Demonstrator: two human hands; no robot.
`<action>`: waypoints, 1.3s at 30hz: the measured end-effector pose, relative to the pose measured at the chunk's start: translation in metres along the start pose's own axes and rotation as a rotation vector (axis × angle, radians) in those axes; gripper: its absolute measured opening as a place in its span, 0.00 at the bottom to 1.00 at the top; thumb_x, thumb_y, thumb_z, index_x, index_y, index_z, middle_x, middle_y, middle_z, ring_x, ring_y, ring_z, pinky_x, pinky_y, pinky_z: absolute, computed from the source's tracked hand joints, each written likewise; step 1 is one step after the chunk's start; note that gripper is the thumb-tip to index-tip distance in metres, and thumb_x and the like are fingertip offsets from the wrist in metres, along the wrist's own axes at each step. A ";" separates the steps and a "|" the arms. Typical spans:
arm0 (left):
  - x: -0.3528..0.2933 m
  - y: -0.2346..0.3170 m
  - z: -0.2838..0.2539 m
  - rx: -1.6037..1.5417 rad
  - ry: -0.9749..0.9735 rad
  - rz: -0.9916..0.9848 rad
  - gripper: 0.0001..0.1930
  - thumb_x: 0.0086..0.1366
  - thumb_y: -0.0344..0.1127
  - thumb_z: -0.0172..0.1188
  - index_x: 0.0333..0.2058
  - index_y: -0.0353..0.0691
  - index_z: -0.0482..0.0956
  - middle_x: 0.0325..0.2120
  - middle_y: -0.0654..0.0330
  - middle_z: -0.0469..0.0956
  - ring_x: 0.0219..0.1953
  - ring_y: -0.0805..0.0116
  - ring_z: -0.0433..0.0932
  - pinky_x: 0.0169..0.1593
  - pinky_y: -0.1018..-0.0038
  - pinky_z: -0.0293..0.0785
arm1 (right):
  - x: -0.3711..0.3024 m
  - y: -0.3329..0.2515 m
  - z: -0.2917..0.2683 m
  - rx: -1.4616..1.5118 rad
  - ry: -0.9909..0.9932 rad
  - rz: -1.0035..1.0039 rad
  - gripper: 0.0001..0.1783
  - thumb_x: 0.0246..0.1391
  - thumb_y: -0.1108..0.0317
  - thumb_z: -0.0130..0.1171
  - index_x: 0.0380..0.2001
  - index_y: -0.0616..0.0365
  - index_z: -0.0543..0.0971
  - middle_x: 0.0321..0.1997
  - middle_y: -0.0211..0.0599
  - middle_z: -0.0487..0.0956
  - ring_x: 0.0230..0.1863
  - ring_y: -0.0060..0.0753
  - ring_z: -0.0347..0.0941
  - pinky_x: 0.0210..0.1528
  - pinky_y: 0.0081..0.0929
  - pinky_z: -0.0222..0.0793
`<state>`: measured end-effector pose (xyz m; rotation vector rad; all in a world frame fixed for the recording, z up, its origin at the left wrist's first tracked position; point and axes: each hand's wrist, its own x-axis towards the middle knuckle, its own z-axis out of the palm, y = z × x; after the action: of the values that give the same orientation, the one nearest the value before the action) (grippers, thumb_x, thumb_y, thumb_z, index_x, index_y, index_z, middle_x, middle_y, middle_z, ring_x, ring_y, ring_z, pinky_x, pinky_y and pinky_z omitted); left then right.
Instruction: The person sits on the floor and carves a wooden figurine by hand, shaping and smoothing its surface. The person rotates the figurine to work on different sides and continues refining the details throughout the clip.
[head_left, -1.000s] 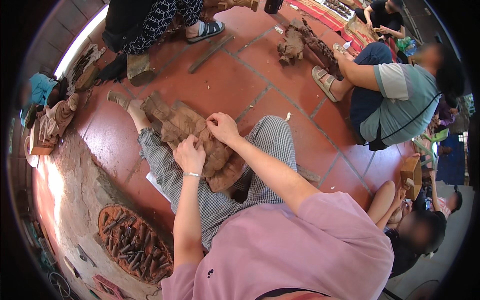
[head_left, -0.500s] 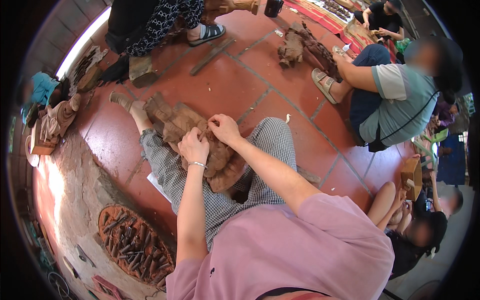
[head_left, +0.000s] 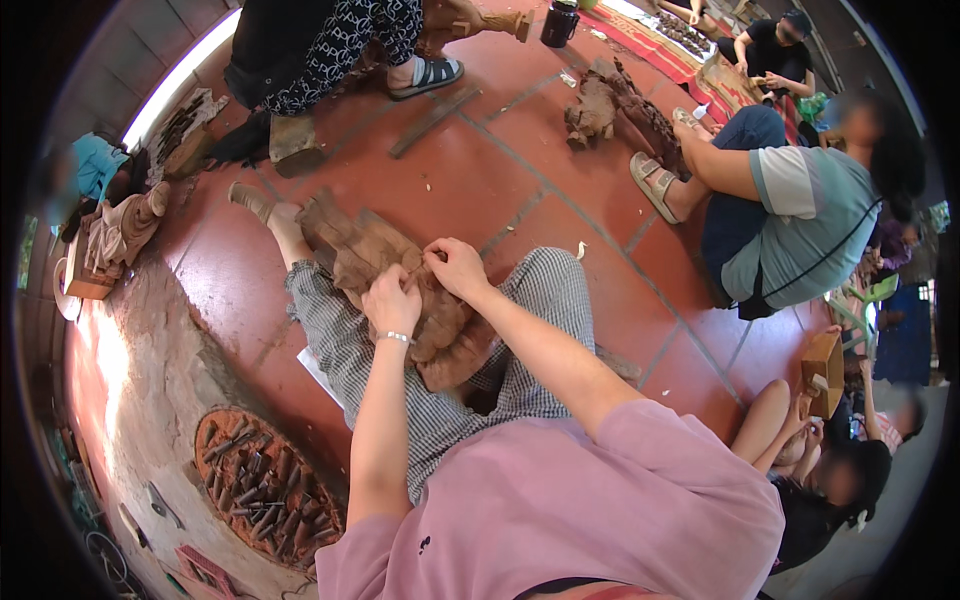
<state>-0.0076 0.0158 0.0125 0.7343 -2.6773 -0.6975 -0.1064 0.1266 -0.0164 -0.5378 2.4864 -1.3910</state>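
A brown carved wooden piece (head_left: 375, 262) lies slanted across my lap, with folded, ridged shapes along its surface. Over its middle, my left hand (head_left: 393, 303), with a bracelet at the wrist, is closed, fingertips pressed together on the wood. Just to the right and slightly farther off, my right hand (head_left: 457, 270) is pinched against the carving's edge. The fingertips of both hands are close to each other. Whatever sits between them, if anything, is too small or hidden to make out. The carving's near end rests between my checkered trouser legs.
At lower left, an oval bed of reddish dust (head_left: 268, 490) holds several dark chisel-like tools. A wooden bar (head_left: 435, 123) and another carving (head_left: 592, 108) lie on the tiled floor. A seated person (head_left: 800, 215) is at the right, another person's sandaled foot (head_left: 427, 75) ahead.
The whole view has shifted slightly, with the floor and people lying a little farther right and down. Both hands stay on the carving, with only slight movement of the fingers.
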 end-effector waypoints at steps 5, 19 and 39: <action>-0.010 0.002 -0.008 -0.017 -0.051 -0.026 0.05 0.52 0.32 0.62 0.27 0.43 0.74 0.27 0.57 0.79 0.36 0.52 0.78 0.40 0.58 0.67 | 0.003 0.000 0.000 -0.048 -0.008 0.009 0.12 0.52 0.60 0.58 0.33 0.55 0.83 0.38 0.40 0.81 0.46 0.47 0.76 0.49 0.41 0.71; 0.003 -0.004 0.003 -0.016 0.021 0.079 0.05 0.53 0.31 0.62 0.26 0.43 0.74 0.24 0.58 0.76 0.34 0.53 0.77 0.39 0.59 0.67 | 0.001 0.000 0.002 -0.031 -0.007 -0.006 0.12 0.53 0.61 0.57 0.33 0.55 0.83 0.38 0.40 0.80 0.46 0.45 0.75 0.49 0.40 0.70; -0.015 -0.032 -0.010 -0.156 0.072 0.272 0.07 0.46 0.27 0.68 0.22 0.42 0.77 0.46 0.62 0.78 0.52 0.57 0.72 0.53 0.59 0.65 | 0.000 -0.001 -0.002 -0.027 0.006 -0.023 0.12 0.52 0.61 0.59 0.35 0.57 0.83 0.37 0.42 0.81 0.39 0.43 0.78 0.44 0.36 0.72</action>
<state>0.0220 -0.0038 0.0024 0.3406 -2.5537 -0.7795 -0.1070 0.1274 -0.0143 -0.5699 2.5143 -1.3711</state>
